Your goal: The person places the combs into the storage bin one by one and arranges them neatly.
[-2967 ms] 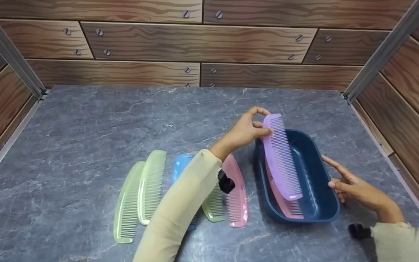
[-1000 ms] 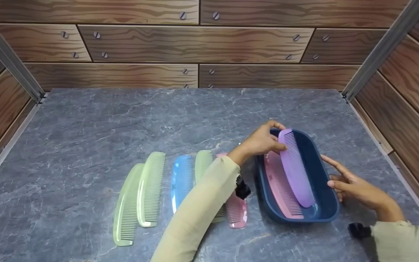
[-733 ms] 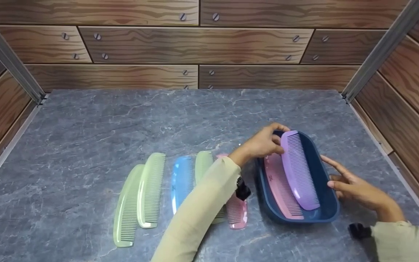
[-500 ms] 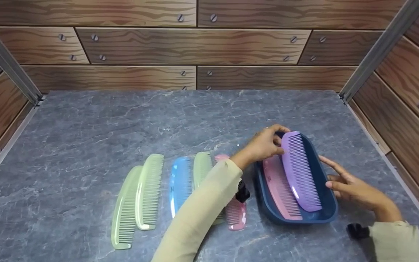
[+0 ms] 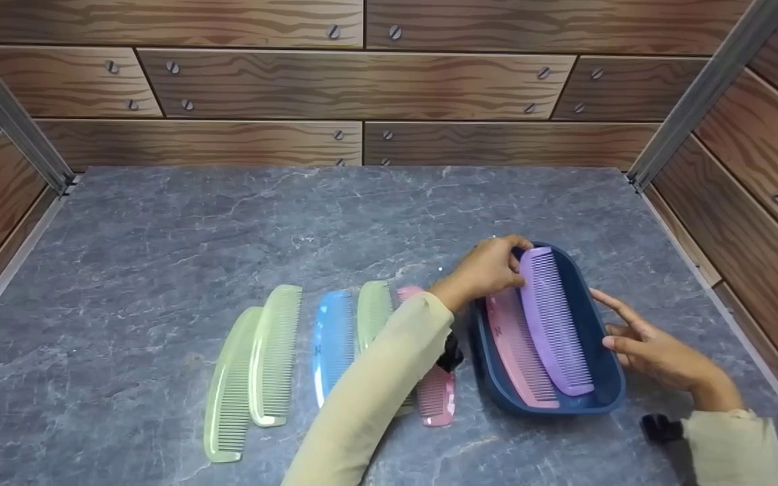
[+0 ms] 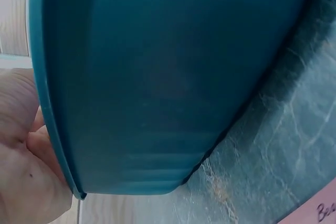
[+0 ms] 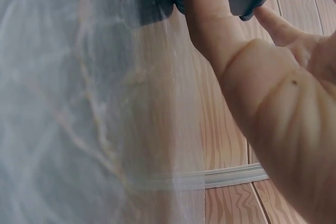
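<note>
In the head view my left hand (image 5: 490,270) pinches the purple comb (image 5: 554,324) along its upper left edge. The comb lies lengthwise inside a dark blue plastic bin (image 5: 595,337), beside a pink comb (image 5: 516,351) along the left wall. The left wrist view shows the bin's outer wall (image 6: 157,77) with the left hand (image 6: 26,161) over its rim, its fingertips hidden inside. At the bin's right side my right hand (image 5: 666,354) touches the rim with extended index finger and thumb. The right wrist view has that hand (image 7: 262,87) against the bin's edge.
Left of the bin lie two light green combs (image 5: 227,391), a blue comb (image 5: 331,337), another green comb (image 5: 373,307) and a pink comb (image 5: 436,398), partly covered by the left sleeve (image 5: 375,378). Wood-patterned panels (image 5: 355,84) enclose the grey marbled tabletop (image 5: 227,223).
My left hand has carried the purple comb from above the bin down into it, right of the pink comb, which shows more fully. The right hand stays at the bin's side.
</note>
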A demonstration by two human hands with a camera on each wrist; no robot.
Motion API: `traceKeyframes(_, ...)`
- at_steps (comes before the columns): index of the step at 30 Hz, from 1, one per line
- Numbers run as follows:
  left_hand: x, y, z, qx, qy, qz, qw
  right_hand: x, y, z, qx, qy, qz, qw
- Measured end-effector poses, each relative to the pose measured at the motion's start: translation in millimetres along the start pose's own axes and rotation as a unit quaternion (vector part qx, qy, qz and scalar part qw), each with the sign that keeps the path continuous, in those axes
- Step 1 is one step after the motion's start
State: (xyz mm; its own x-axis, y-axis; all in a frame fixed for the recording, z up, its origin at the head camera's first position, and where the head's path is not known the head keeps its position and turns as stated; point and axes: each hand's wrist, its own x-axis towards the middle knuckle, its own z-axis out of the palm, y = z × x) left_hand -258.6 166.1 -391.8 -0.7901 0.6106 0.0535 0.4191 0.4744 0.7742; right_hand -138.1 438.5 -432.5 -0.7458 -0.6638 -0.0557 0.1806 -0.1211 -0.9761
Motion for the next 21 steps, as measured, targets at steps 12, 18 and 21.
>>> traceKeyframes(12, 5.9, 3.7, 4.5, 0.042, -0.005, -0.027, 0.9987, -2.3, -0.7, 0.6, -0.027, 0.025, 0.016, 0.999)
traceKeyframes(18, 9.3, 3.4, 6.2, 0.038, -0.004, -0.019, 0.9991, -3.0, -2.0, 1.4, -0.047, 0.035, 0.023, 0.998)
traceKeyframes(21, 10.7, 3.3, 6.7, 0.034, -0.005, -0.021, 0.9992, -2.6, -2.2, 1.7, -0.044, 0.030, 0.021, 0.998)
